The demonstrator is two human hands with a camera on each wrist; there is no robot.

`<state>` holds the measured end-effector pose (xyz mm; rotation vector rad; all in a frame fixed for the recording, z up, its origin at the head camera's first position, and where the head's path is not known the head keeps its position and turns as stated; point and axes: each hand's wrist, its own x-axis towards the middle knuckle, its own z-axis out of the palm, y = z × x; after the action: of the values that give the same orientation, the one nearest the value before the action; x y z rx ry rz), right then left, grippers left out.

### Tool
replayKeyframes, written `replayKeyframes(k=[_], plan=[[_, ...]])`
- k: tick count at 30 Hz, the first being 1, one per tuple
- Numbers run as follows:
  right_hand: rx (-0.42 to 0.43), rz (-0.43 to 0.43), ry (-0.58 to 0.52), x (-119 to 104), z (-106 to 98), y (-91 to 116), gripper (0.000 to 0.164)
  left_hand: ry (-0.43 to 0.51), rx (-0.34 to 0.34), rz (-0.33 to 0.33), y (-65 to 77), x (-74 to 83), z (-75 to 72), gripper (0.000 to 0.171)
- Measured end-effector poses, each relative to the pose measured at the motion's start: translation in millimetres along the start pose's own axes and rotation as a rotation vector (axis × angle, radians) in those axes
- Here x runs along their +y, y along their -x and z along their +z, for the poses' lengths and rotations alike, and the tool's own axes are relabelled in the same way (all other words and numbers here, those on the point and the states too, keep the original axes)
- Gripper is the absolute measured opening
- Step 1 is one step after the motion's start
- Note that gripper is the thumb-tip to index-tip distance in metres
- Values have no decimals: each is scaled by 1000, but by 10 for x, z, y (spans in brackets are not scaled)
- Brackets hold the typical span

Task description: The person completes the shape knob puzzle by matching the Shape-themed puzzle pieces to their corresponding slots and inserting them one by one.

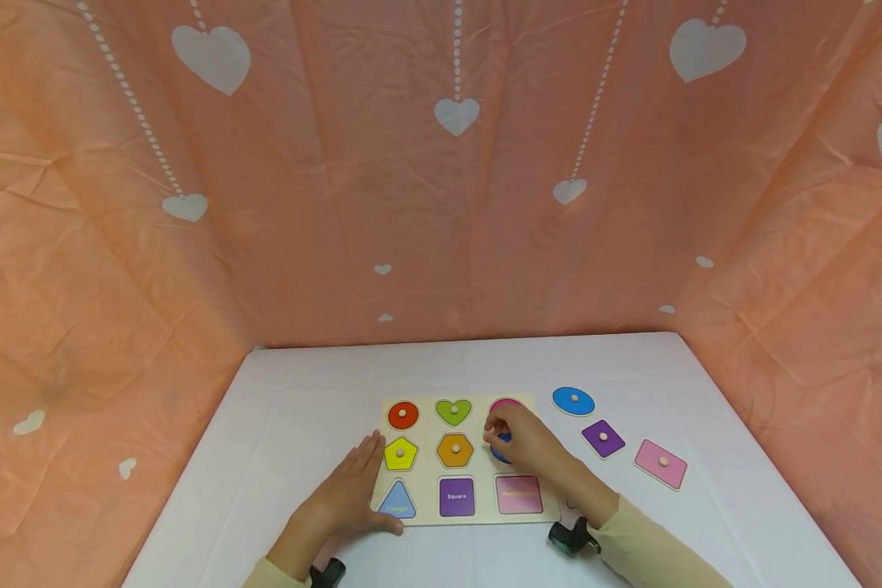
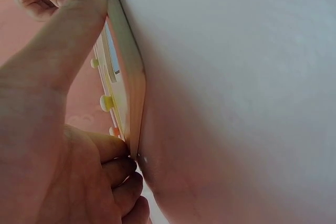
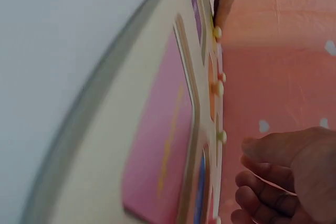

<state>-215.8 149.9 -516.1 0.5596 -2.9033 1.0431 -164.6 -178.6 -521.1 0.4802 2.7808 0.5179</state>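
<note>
Legibly “Square” (image 1: 456,496) on the board (image 1: 485,500); left hand (image 1: 347,493) spread against it, right hand (image 1: 529,441) curled above.

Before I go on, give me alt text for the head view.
A right hand hovers above a shape puzzle while the left hand rests at its left edge; a blue oval, purple square and pink rectangle lie to the right.

Head view: the word "Square" reads clearly in white on the purple square recess (image 1: 457,508) of the board (image 1: 427,494). Blue triangle recess (image 1: 398,495): small yellowish lettering, faint, apparently "Triangle". Pink rectangle recess (image 1: 518,483): one yellowish line, too blurred to read; right wrist view likewise shows it smeared.
</note>
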Motion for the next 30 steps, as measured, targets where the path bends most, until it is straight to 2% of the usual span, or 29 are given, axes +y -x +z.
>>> replayKeyframes(k=[6, 19, 23, 27, 30], plan=[[50, 95, -24, 97, -145, 53, 14, -2, 3, 0, 4, 8, -2, 141], [129, 185, -15, 353, -400, 151, 17, 8, 11, 1, -4, 3, 3, 142], [165, 165, -15, 489, -501, 141, 14, 3, 11, -2, -8, 1, 11, 142], [205, 111, 35, 632, -621, 122, 11, 0, 12, 0, -12, -4, 18, 142], [220, 107, 52, 729, -714, 122, 12, -2, 13, 1, -16, -6, 22, 142]])
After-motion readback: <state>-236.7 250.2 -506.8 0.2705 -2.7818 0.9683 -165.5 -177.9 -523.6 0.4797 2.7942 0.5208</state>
